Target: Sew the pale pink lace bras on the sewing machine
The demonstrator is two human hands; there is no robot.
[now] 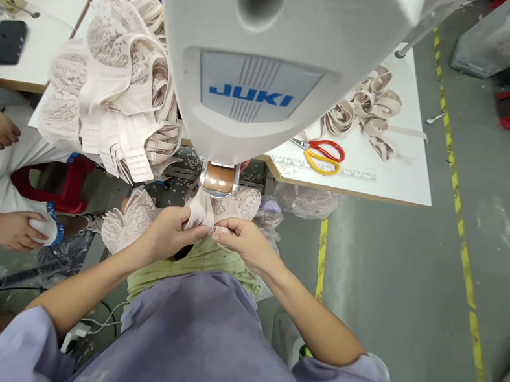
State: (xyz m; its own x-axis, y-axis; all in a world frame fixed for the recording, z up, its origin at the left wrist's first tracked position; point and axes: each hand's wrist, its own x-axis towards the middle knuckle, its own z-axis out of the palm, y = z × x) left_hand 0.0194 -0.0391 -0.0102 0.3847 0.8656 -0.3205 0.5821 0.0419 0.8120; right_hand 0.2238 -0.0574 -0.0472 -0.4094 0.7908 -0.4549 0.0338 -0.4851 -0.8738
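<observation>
Between my hands, just below the head of the sewing machine (258, 33), is a beige lace bra (203, 207). My left hand (172, 229) is closed on its fabric band, thumb pointing right. Close beside it, my right hand (246, 241) pinches a narrow part of the same bra, perhaps a strap end; the fingers cover the detail. One lace cup (244, 202) shows behind my right hand, and more lace cups (134, 217) hang to the left of my left hand. The machine's needle area is hidden under its head.
A pile of beige bras (111, 80) lies on the left of the table. At right are coiled beige straps (370, 109), scissors (323, 157) with red and yellow handles, and a ruler (337, 171). Another person's hand (18, 230) rests at far left, near a phone (9, 42).
</observation>
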